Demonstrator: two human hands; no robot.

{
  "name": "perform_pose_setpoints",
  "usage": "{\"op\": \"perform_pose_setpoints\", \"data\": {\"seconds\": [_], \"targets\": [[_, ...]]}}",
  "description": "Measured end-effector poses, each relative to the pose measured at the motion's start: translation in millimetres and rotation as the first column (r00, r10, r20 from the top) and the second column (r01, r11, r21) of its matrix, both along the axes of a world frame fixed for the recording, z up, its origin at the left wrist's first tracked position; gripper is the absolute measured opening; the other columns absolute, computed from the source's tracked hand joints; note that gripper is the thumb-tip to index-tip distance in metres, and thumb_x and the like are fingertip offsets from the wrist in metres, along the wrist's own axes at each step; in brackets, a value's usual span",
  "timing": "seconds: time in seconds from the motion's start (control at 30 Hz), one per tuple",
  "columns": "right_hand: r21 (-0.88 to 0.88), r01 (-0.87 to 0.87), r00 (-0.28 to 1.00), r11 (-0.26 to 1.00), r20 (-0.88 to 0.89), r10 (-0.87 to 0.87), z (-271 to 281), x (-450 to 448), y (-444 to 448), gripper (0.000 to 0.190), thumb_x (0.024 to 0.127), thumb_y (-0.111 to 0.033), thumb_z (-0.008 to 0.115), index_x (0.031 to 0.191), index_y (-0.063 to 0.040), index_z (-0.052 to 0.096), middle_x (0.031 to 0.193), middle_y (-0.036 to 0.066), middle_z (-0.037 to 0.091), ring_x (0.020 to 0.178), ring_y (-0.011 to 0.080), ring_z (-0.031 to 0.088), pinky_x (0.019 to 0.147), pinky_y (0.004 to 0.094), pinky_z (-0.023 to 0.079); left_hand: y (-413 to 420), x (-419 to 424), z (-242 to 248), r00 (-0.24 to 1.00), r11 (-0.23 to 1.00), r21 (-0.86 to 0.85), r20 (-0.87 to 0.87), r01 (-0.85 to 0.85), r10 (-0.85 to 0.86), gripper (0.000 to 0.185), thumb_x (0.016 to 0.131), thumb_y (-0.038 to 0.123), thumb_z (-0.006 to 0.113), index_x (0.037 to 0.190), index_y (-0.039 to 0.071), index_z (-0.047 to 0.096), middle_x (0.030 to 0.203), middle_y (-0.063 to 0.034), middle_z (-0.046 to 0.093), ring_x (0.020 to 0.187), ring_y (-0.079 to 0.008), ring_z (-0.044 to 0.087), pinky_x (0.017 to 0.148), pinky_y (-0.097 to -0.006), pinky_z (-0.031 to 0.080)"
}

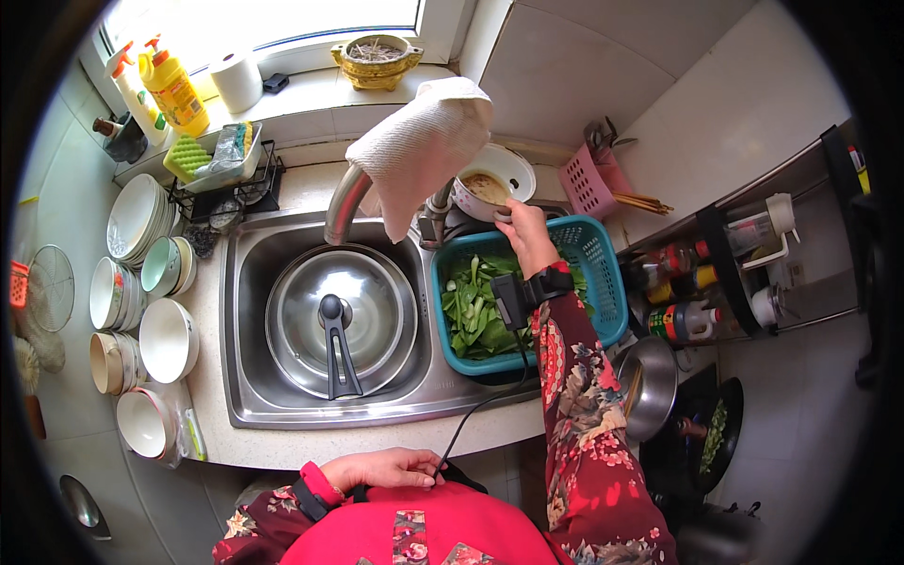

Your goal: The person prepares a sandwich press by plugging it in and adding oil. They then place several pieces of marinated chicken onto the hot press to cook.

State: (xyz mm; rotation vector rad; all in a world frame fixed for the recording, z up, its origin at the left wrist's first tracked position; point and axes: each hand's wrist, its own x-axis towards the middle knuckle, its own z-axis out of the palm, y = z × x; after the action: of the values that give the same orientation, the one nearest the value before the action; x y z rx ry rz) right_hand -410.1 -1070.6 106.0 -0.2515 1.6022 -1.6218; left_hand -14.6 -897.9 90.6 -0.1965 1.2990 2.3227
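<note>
Reaching over the blue-green plastic basket [613, 304], my right hand [526, 233] has its fingers on the side handle of a white pot [487, 210]. The pot holds some brownish liquid and stands behind the basket, close to the faucet. Leafy greens [480, 304] fill much of the basket, which rests in the right sink basin. My left hand [395, 467] lies against the front of my red apron [424, 522], palm turned in. Its fingertips meet a black cable [462, 422] from the device on my right wrist; whether they grip it is unclear.
A lidded metal pan [300, 311] sits in the left basin [247, 282]. Above hangs a cloth [424, 134] over the curved faucet [346, 205]. Stacked bowls [168, 339] line the left counter. A pink utensil holder [586, 183] stands back right; a steel bowl [653, 395] sits right of my arm.
</note>
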Motion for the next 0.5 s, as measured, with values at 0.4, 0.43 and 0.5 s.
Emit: {"op": "perform_pose_setpoints", "data": {"seconds": [0.4, 0.43, 0.5], "targets": [[-0.167, -0.035, 0.998, 0.985, -0.05, 0.027, 20.8, 11.4, 46.4, 0.026, 0.088, -0.018, 0.061, 0.098, 0.005, 0.056, 0.089, 0.016, 0.062, 0.075, 0.0228, 0.064, 0.071, 0.0349, 0.056, 1.5, -6.3, 17.1, 0.998, 0.997, 0.054, 0.022, 0.051, -0.052, 0.041, 0.095, 0.013, 0.052, 0.13, -0.002, 0.039, 0.119, -0.0099, 0.057, 0.105, -0.0134, 0.053, 0.096, -0.0279, 0.04], [-0.212, -0.052, 0.998, 0.976, -0.038, 0.045, 39.0, 30.1, 57.3, 0.022, 0.088, -0.017, 0.061, 0.094, 0.004, 0.057, 0.085, 0.014, 0.063, 0.072, 0.0217, 0.065, 0.069, 0.0327, 0.056, 3.9, -6.0, 19.6, 0.998, 0.996, 0.082, 0.049, 0.04, -0.044, 0.042, 0.094, 0.013, 0.054, 0.13, -0.002, 0.039, 0.117, -0.0083, 0.059, 0.103, -0.0122, 0.053, 0.095, -0.0269, 0.04], [-0.297, -0.087, 0.996, 0.951, -0.017, 0.086, 64.9, 51.5, 85.9, 0.02, 0.088, -0.017, 0.061, 0.092, 0.003, 0.058, 0.081, 0.012, 0.063, 0.067, 0.0187, 0.064, 0.065, 0.0314, 0.056, 9.1, -13.3, 16.7, 0.996, 0.99, 0.104, 0.005, 0.092, -0.093, 0.04, 0.094, 0.01, 0.052, 0.13, -0.001, 0.039, 0.118, -0.0089, 0.058, 0.104, -0.0125, 0.053, 0.095, -0.0272, 0.04]]}}
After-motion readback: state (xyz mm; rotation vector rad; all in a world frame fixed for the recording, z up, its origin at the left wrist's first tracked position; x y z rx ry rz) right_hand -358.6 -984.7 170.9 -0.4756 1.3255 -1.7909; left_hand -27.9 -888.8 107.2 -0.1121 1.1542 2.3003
